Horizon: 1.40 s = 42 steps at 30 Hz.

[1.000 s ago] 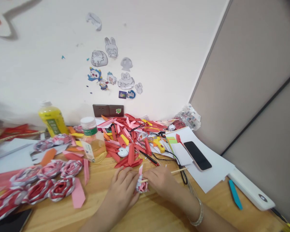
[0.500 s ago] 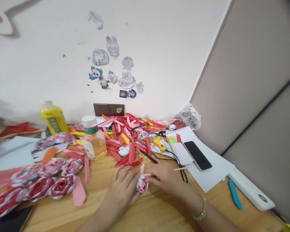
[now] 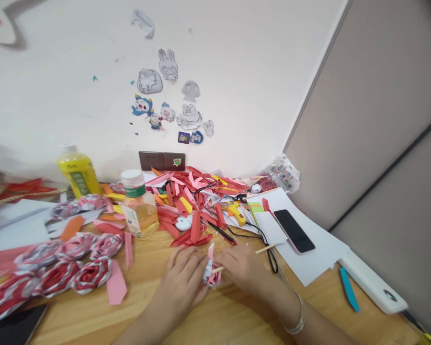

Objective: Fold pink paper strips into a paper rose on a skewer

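Between my two hands is a pink-and-white paper rose (image 3: 212, 279), with one pale strip end sticking up from it. My left hand (image 3: 183, 275) is closed on the rose from the left side, its fingertips against the white outer folds. In my right hand (image 3: 242, 266) is a thin wooden stick (image 3: 264, 249), gripped near its middle. The stick's left tip lies over the rose's pink folds; its other end points right, toward the white paper. My right fingertips are partly hidden behind the hand.
Behind my hands lies a heap of folded paper strips (image 3: 196, 225) with a yellow glue gun (image 3: 237, 213). Finished paper roses (image 3: 93, 275), a jar (image 3: 138, 206) and a yellow bottle (image 3: 79, 172) stand left. A phone (image 3: 294, 231) rests on white paper (image 3: 323, 254) at right.
The stick's left tip has moved down and left onto the rose's pink folds, and the stick now slants more. My left hand keeps its hold on the rose.
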Each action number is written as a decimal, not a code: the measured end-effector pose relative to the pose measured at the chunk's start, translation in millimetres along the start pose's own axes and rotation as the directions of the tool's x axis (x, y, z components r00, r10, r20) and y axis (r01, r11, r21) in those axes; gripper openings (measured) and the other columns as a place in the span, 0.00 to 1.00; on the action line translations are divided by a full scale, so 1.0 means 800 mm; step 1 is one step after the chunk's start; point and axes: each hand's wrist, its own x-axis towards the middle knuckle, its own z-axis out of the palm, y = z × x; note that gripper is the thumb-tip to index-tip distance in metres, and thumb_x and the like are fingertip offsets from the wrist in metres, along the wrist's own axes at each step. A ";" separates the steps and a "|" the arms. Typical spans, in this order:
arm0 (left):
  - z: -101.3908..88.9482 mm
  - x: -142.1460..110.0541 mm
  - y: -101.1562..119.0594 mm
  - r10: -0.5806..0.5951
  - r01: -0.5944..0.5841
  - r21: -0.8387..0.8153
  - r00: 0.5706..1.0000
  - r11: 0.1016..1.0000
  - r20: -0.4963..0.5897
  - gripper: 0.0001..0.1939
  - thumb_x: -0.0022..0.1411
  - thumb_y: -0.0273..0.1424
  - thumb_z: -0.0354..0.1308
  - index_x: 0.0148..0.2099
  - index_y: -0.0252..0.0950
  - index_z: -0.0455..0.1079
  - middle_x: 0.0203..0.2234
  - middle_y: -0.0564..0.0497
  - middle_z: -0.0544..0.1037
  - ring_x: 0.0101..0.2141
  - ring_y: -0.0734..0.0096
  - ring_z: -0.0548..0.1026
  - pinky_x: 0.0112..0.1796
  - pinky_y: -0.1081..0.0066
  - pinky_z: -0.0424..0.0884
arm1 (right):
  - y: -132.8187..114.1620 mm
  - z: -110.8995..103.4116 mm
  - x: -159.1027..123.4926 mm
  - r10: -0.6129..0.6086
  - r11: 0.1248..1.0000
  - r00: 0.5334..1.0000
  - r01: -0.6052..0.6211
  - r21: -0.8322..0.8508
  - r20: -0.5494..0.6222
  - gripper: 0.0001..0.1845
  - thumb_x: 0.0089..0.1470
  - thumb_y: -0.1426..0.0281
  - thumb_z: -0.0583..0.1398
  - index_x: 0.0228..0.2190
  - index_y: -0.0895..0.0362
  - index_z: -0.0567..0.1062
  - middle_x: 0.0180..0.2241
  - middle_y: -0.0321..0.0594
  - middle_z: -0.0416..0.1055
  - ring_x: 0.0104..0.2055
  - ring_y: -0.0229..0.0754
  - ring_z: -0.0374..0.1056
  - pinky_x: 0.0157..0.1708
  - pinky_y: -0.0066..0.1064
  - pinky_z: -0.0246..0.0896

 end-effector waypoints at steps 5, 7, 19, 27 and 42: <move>0.001 -0.001 0.000 0.001 -0.001 -0.001 1.000 1.000 -0.007 0.12 0.55 0.28 0.53 0.42 0.33 0.70 0.36 0.45 0.78 0.42 0.58 0.68 0.46 0.57 0.59 | 0.000 -0.002 0.002 -0.024 1.000 0.998 0.024 -0.002 -0.049 0.09 0.59 0.72 0.50 0.32 0.58 0.69 0.24 0.37 0.69 0.25 0.38 0.63 0.23 0.28 0.52; 0.001 0.000 0.000 -0.013 0.013 -0.004 1.000 1.000 -0.010 0.12 0.55 0.28 0.53 0.42 0.33 0.70 0.35 0.45 0.77 0.42 0.58 0.68 0.46 0.57 0.59 | 0.001 -0.002 0.002 0.006 1.000 0.996 -0.004 0.021 -0.088 0.09 0.60 0.70 0.50 0.34 0.58 0.69 0.24 0.37 0.69 0.25 0.37 0.63 0.22 0.28 0.52; -0.004 0.000 0.001 -0.026 0.026 -0.001 0.999 1.000 -0.020 0.11 0.55 0.28 0.53 0.42 0.34 0.69 0.35 0.46 0.77 0.42 0.60 0.69 0.46 0.58 0.60 | -0.004 -0.008 0.001 -0.049 0.998 0.995 0.045 -0.040 -0.089 0.09 0.60 0.72 0.48 0.35 0.60 0.68 0.24 0.38 0.68 0.25 0.39 0.61 0.23 0.30 0.51; -0.004 0.004 0.004 -0.081 0.076 -0.112 0.996 0.991 -0.037 0.13 0.53 0.27 0.54 0.43 0.36 0.68 0.35 0.47 0.77 0.41 0.60 0.69 0.45 0.59 0.60 | -0.003 -0.008 0.003 0.066 0.991 0.993 -0.054 0.119 -0.099 0.11 0.60 0.67 0.49 0.36 0.58 0.68 0.26 0.39 0.71 0.26 0.39 0.64 0.24 0.29 0.53; -0.003 0.000 -0.004 -0.287 0.315 -0.311 0.949 0.897 0.132 0.26 0.50 0.31 0.61 0.52 0.38 0.62 0.37 0.46 0.76 0.37 0.61 0.72 0.38 0.63 0.69 | 0.005 -0.017 0.013 0.407 0.856 0.909 -0.415 0.309 0.093 0.05 0.54 0.74 0.57 0.29 0.56 0.73 0.28 0.35 0.73 0.30 0.36 0.66 0.29 0.23 0.55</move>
